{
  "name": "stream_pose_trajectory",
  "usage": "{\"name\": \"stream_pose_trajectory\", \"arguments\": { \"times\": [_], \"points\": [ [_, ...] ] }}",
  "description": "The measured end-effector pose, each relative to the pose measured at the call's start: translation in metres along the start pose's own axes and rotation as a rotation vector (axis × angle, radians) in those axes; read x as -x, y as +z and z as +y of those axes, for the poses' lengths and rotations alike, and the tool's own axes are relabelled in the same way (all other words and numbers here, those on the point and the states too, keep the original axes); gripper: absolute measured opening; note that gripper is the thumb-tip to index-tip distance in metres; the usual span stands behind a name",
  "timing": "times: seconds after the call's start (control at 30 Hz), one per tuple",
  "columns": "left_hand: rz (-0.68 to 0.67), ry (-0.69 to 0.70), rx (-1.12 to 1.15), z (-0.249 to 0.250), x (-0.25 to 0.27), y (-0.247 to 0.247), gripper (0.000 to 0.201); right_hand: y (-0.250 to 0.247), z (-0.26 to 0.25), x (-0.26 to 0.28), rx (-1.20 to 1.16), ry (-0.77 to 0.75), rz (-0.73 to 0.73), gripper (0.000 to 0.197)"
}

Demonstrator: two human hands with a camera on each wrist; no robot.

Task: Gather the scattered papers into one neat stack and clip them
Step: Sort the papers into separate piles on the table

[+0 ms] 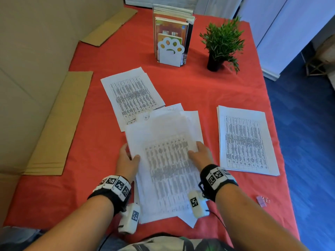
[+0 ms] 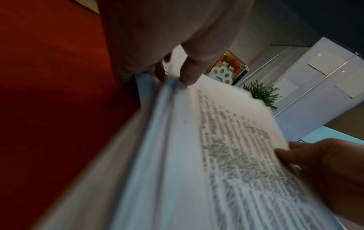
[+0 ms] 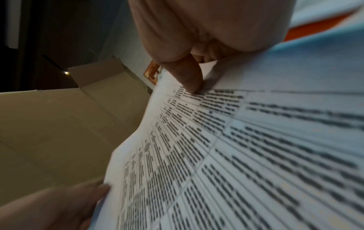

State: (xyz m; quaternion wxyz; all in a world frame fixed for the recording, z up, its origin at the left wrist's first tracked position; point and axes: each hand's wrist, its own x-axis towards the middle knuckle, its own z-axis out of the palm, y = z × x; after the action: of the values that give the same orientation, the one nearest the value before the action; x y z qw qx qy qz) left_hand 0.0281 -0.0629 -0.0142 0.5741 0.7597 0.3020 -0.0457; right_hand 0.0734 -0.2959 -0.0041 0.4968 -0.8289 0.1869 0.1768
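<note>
A loose bundle of printed sheets [image 1: 166, 171] is held above the red tablecloth [image 1: 76, 196], its pages fanned and blurred. My left hand [image 1: 127, 160] grips the bundle's left edge, thumb on top [image 2: 189, 73]. My right hand [image 1: 199, 153] grips the right edge, thumb pressed on the print [image 3: 189, 76]. A second sheaf of papers [image 1: 130, 95] lies beyond to the left, partly under the bundle. A third pile of papers [image 1: 246, 140] lies flat on the right. A small pink binder clip [image 1: 262, 201] rests near the front right of the cloth.
A bookend with a white paw cut-out holds books [image 1: 171, 37] at the back centre. A potted green plant [image 1: 222, 44] stands to its right. Flat cardboard pieces [image 1: 59, 124] lie along the left side. The table's right edge drops to blue floor [image 1: 308, 142].
</note>
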Motion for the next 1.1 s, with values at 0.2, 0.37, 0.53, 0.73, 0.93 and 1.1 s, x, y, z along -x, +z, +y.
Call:
{"name": "stream_pose_trajectory", "arguments": {
  "times": [0.2,0.37,0.53,0.73,0.93,1.1],
  "points": [
    [-0.095,0.002,-0.192,-0.005,-0.014,0.0,0.061,-0.026,0.004,-0.027,0.1,0.053,0.184,0.021],
    [-0.129,0.06,-0.232,0.003,-0.022,0.004,0.06,-0.025,0.0,-0.029,0.114,0.042,0.11,0.02],
    [-0.161,0.156,-0.199,0.012,-0.028,0.006,0.054,-0.024,-0.001,-0.026,0.023,-0.008,0.019,0.021],
    [-0.176,0.087,0.001,0.016,-0.024,0.005,0.09,-0.025,0.0,-0.017,-0.162,-0.077,-0.025,0.029],
    [-0.101,-0.002,0.097,0.017,-0.032,0.003,0.083,-0.027,0.001,-0.013,-0.301,-0.039,-0.15,0.029],
    [-0.112,0.012,0.16,0.023,-0.029,0.007,0.069,-0.024,0.012,-0.022,-0.315,0.001,-0.033,0.018]
  ]
}}
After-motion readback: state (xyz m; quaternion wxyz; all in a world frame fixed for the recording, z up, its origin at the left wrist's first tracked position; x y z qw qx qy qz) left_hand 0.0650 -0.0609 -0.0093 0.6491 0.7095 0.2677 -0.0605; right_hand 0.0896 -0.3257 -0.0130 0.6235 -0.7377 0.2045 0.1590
